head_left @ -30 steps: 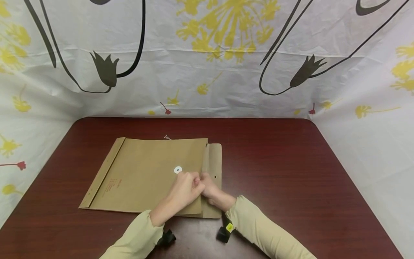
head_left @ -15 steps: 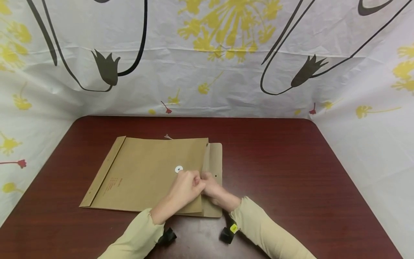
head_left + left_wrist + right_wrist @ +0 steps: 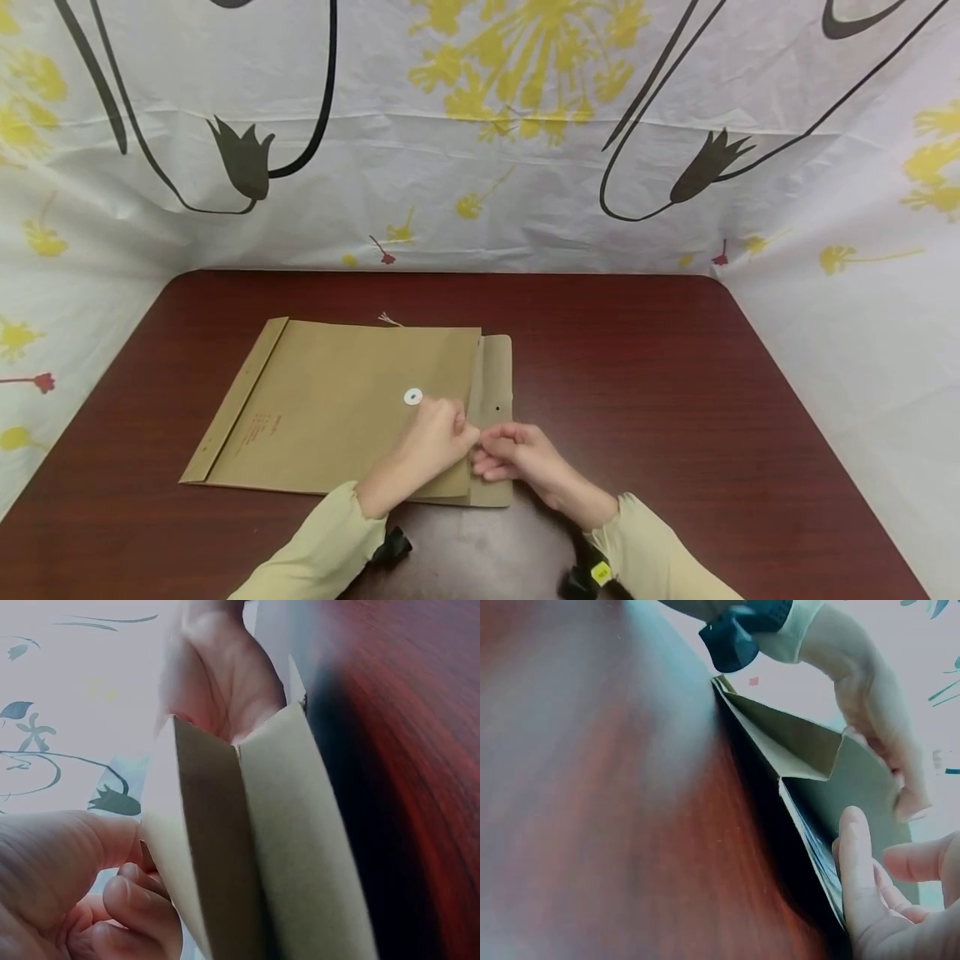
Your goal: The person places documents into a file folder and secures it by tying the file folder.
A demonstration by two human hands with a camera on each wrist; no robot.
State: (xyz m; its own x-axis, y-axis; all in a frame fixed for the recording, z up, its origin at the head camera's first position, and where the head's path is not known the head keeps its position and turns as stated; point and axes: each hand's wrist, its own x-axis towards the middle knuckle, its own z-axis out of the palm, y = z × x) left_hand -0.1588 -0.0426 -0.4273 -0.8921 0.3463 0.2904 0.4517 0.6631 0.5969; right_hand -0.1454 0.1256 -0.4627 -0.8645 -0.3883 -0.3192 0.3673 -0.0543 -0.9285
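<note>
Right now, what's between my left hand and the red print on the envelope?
Just the bare brown front of the envelope, seen in the head view between the red print and your left hand.

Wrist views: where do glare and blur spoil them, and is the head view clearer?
Left wrist: patterned sheet bleached, table hazy upper right. Right wrist: table soft, with a pale streak of sheen. Head: clearer, brown envelope crisply outlined, pale shine below it.

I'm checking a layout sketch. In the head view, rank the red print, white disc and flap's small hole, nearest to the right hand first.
1. Small hole: in the flap, beyond the right hand.
2. White disc: left of the hole, on the envelope.
3. Red print: farther left on the envelope.
</note>
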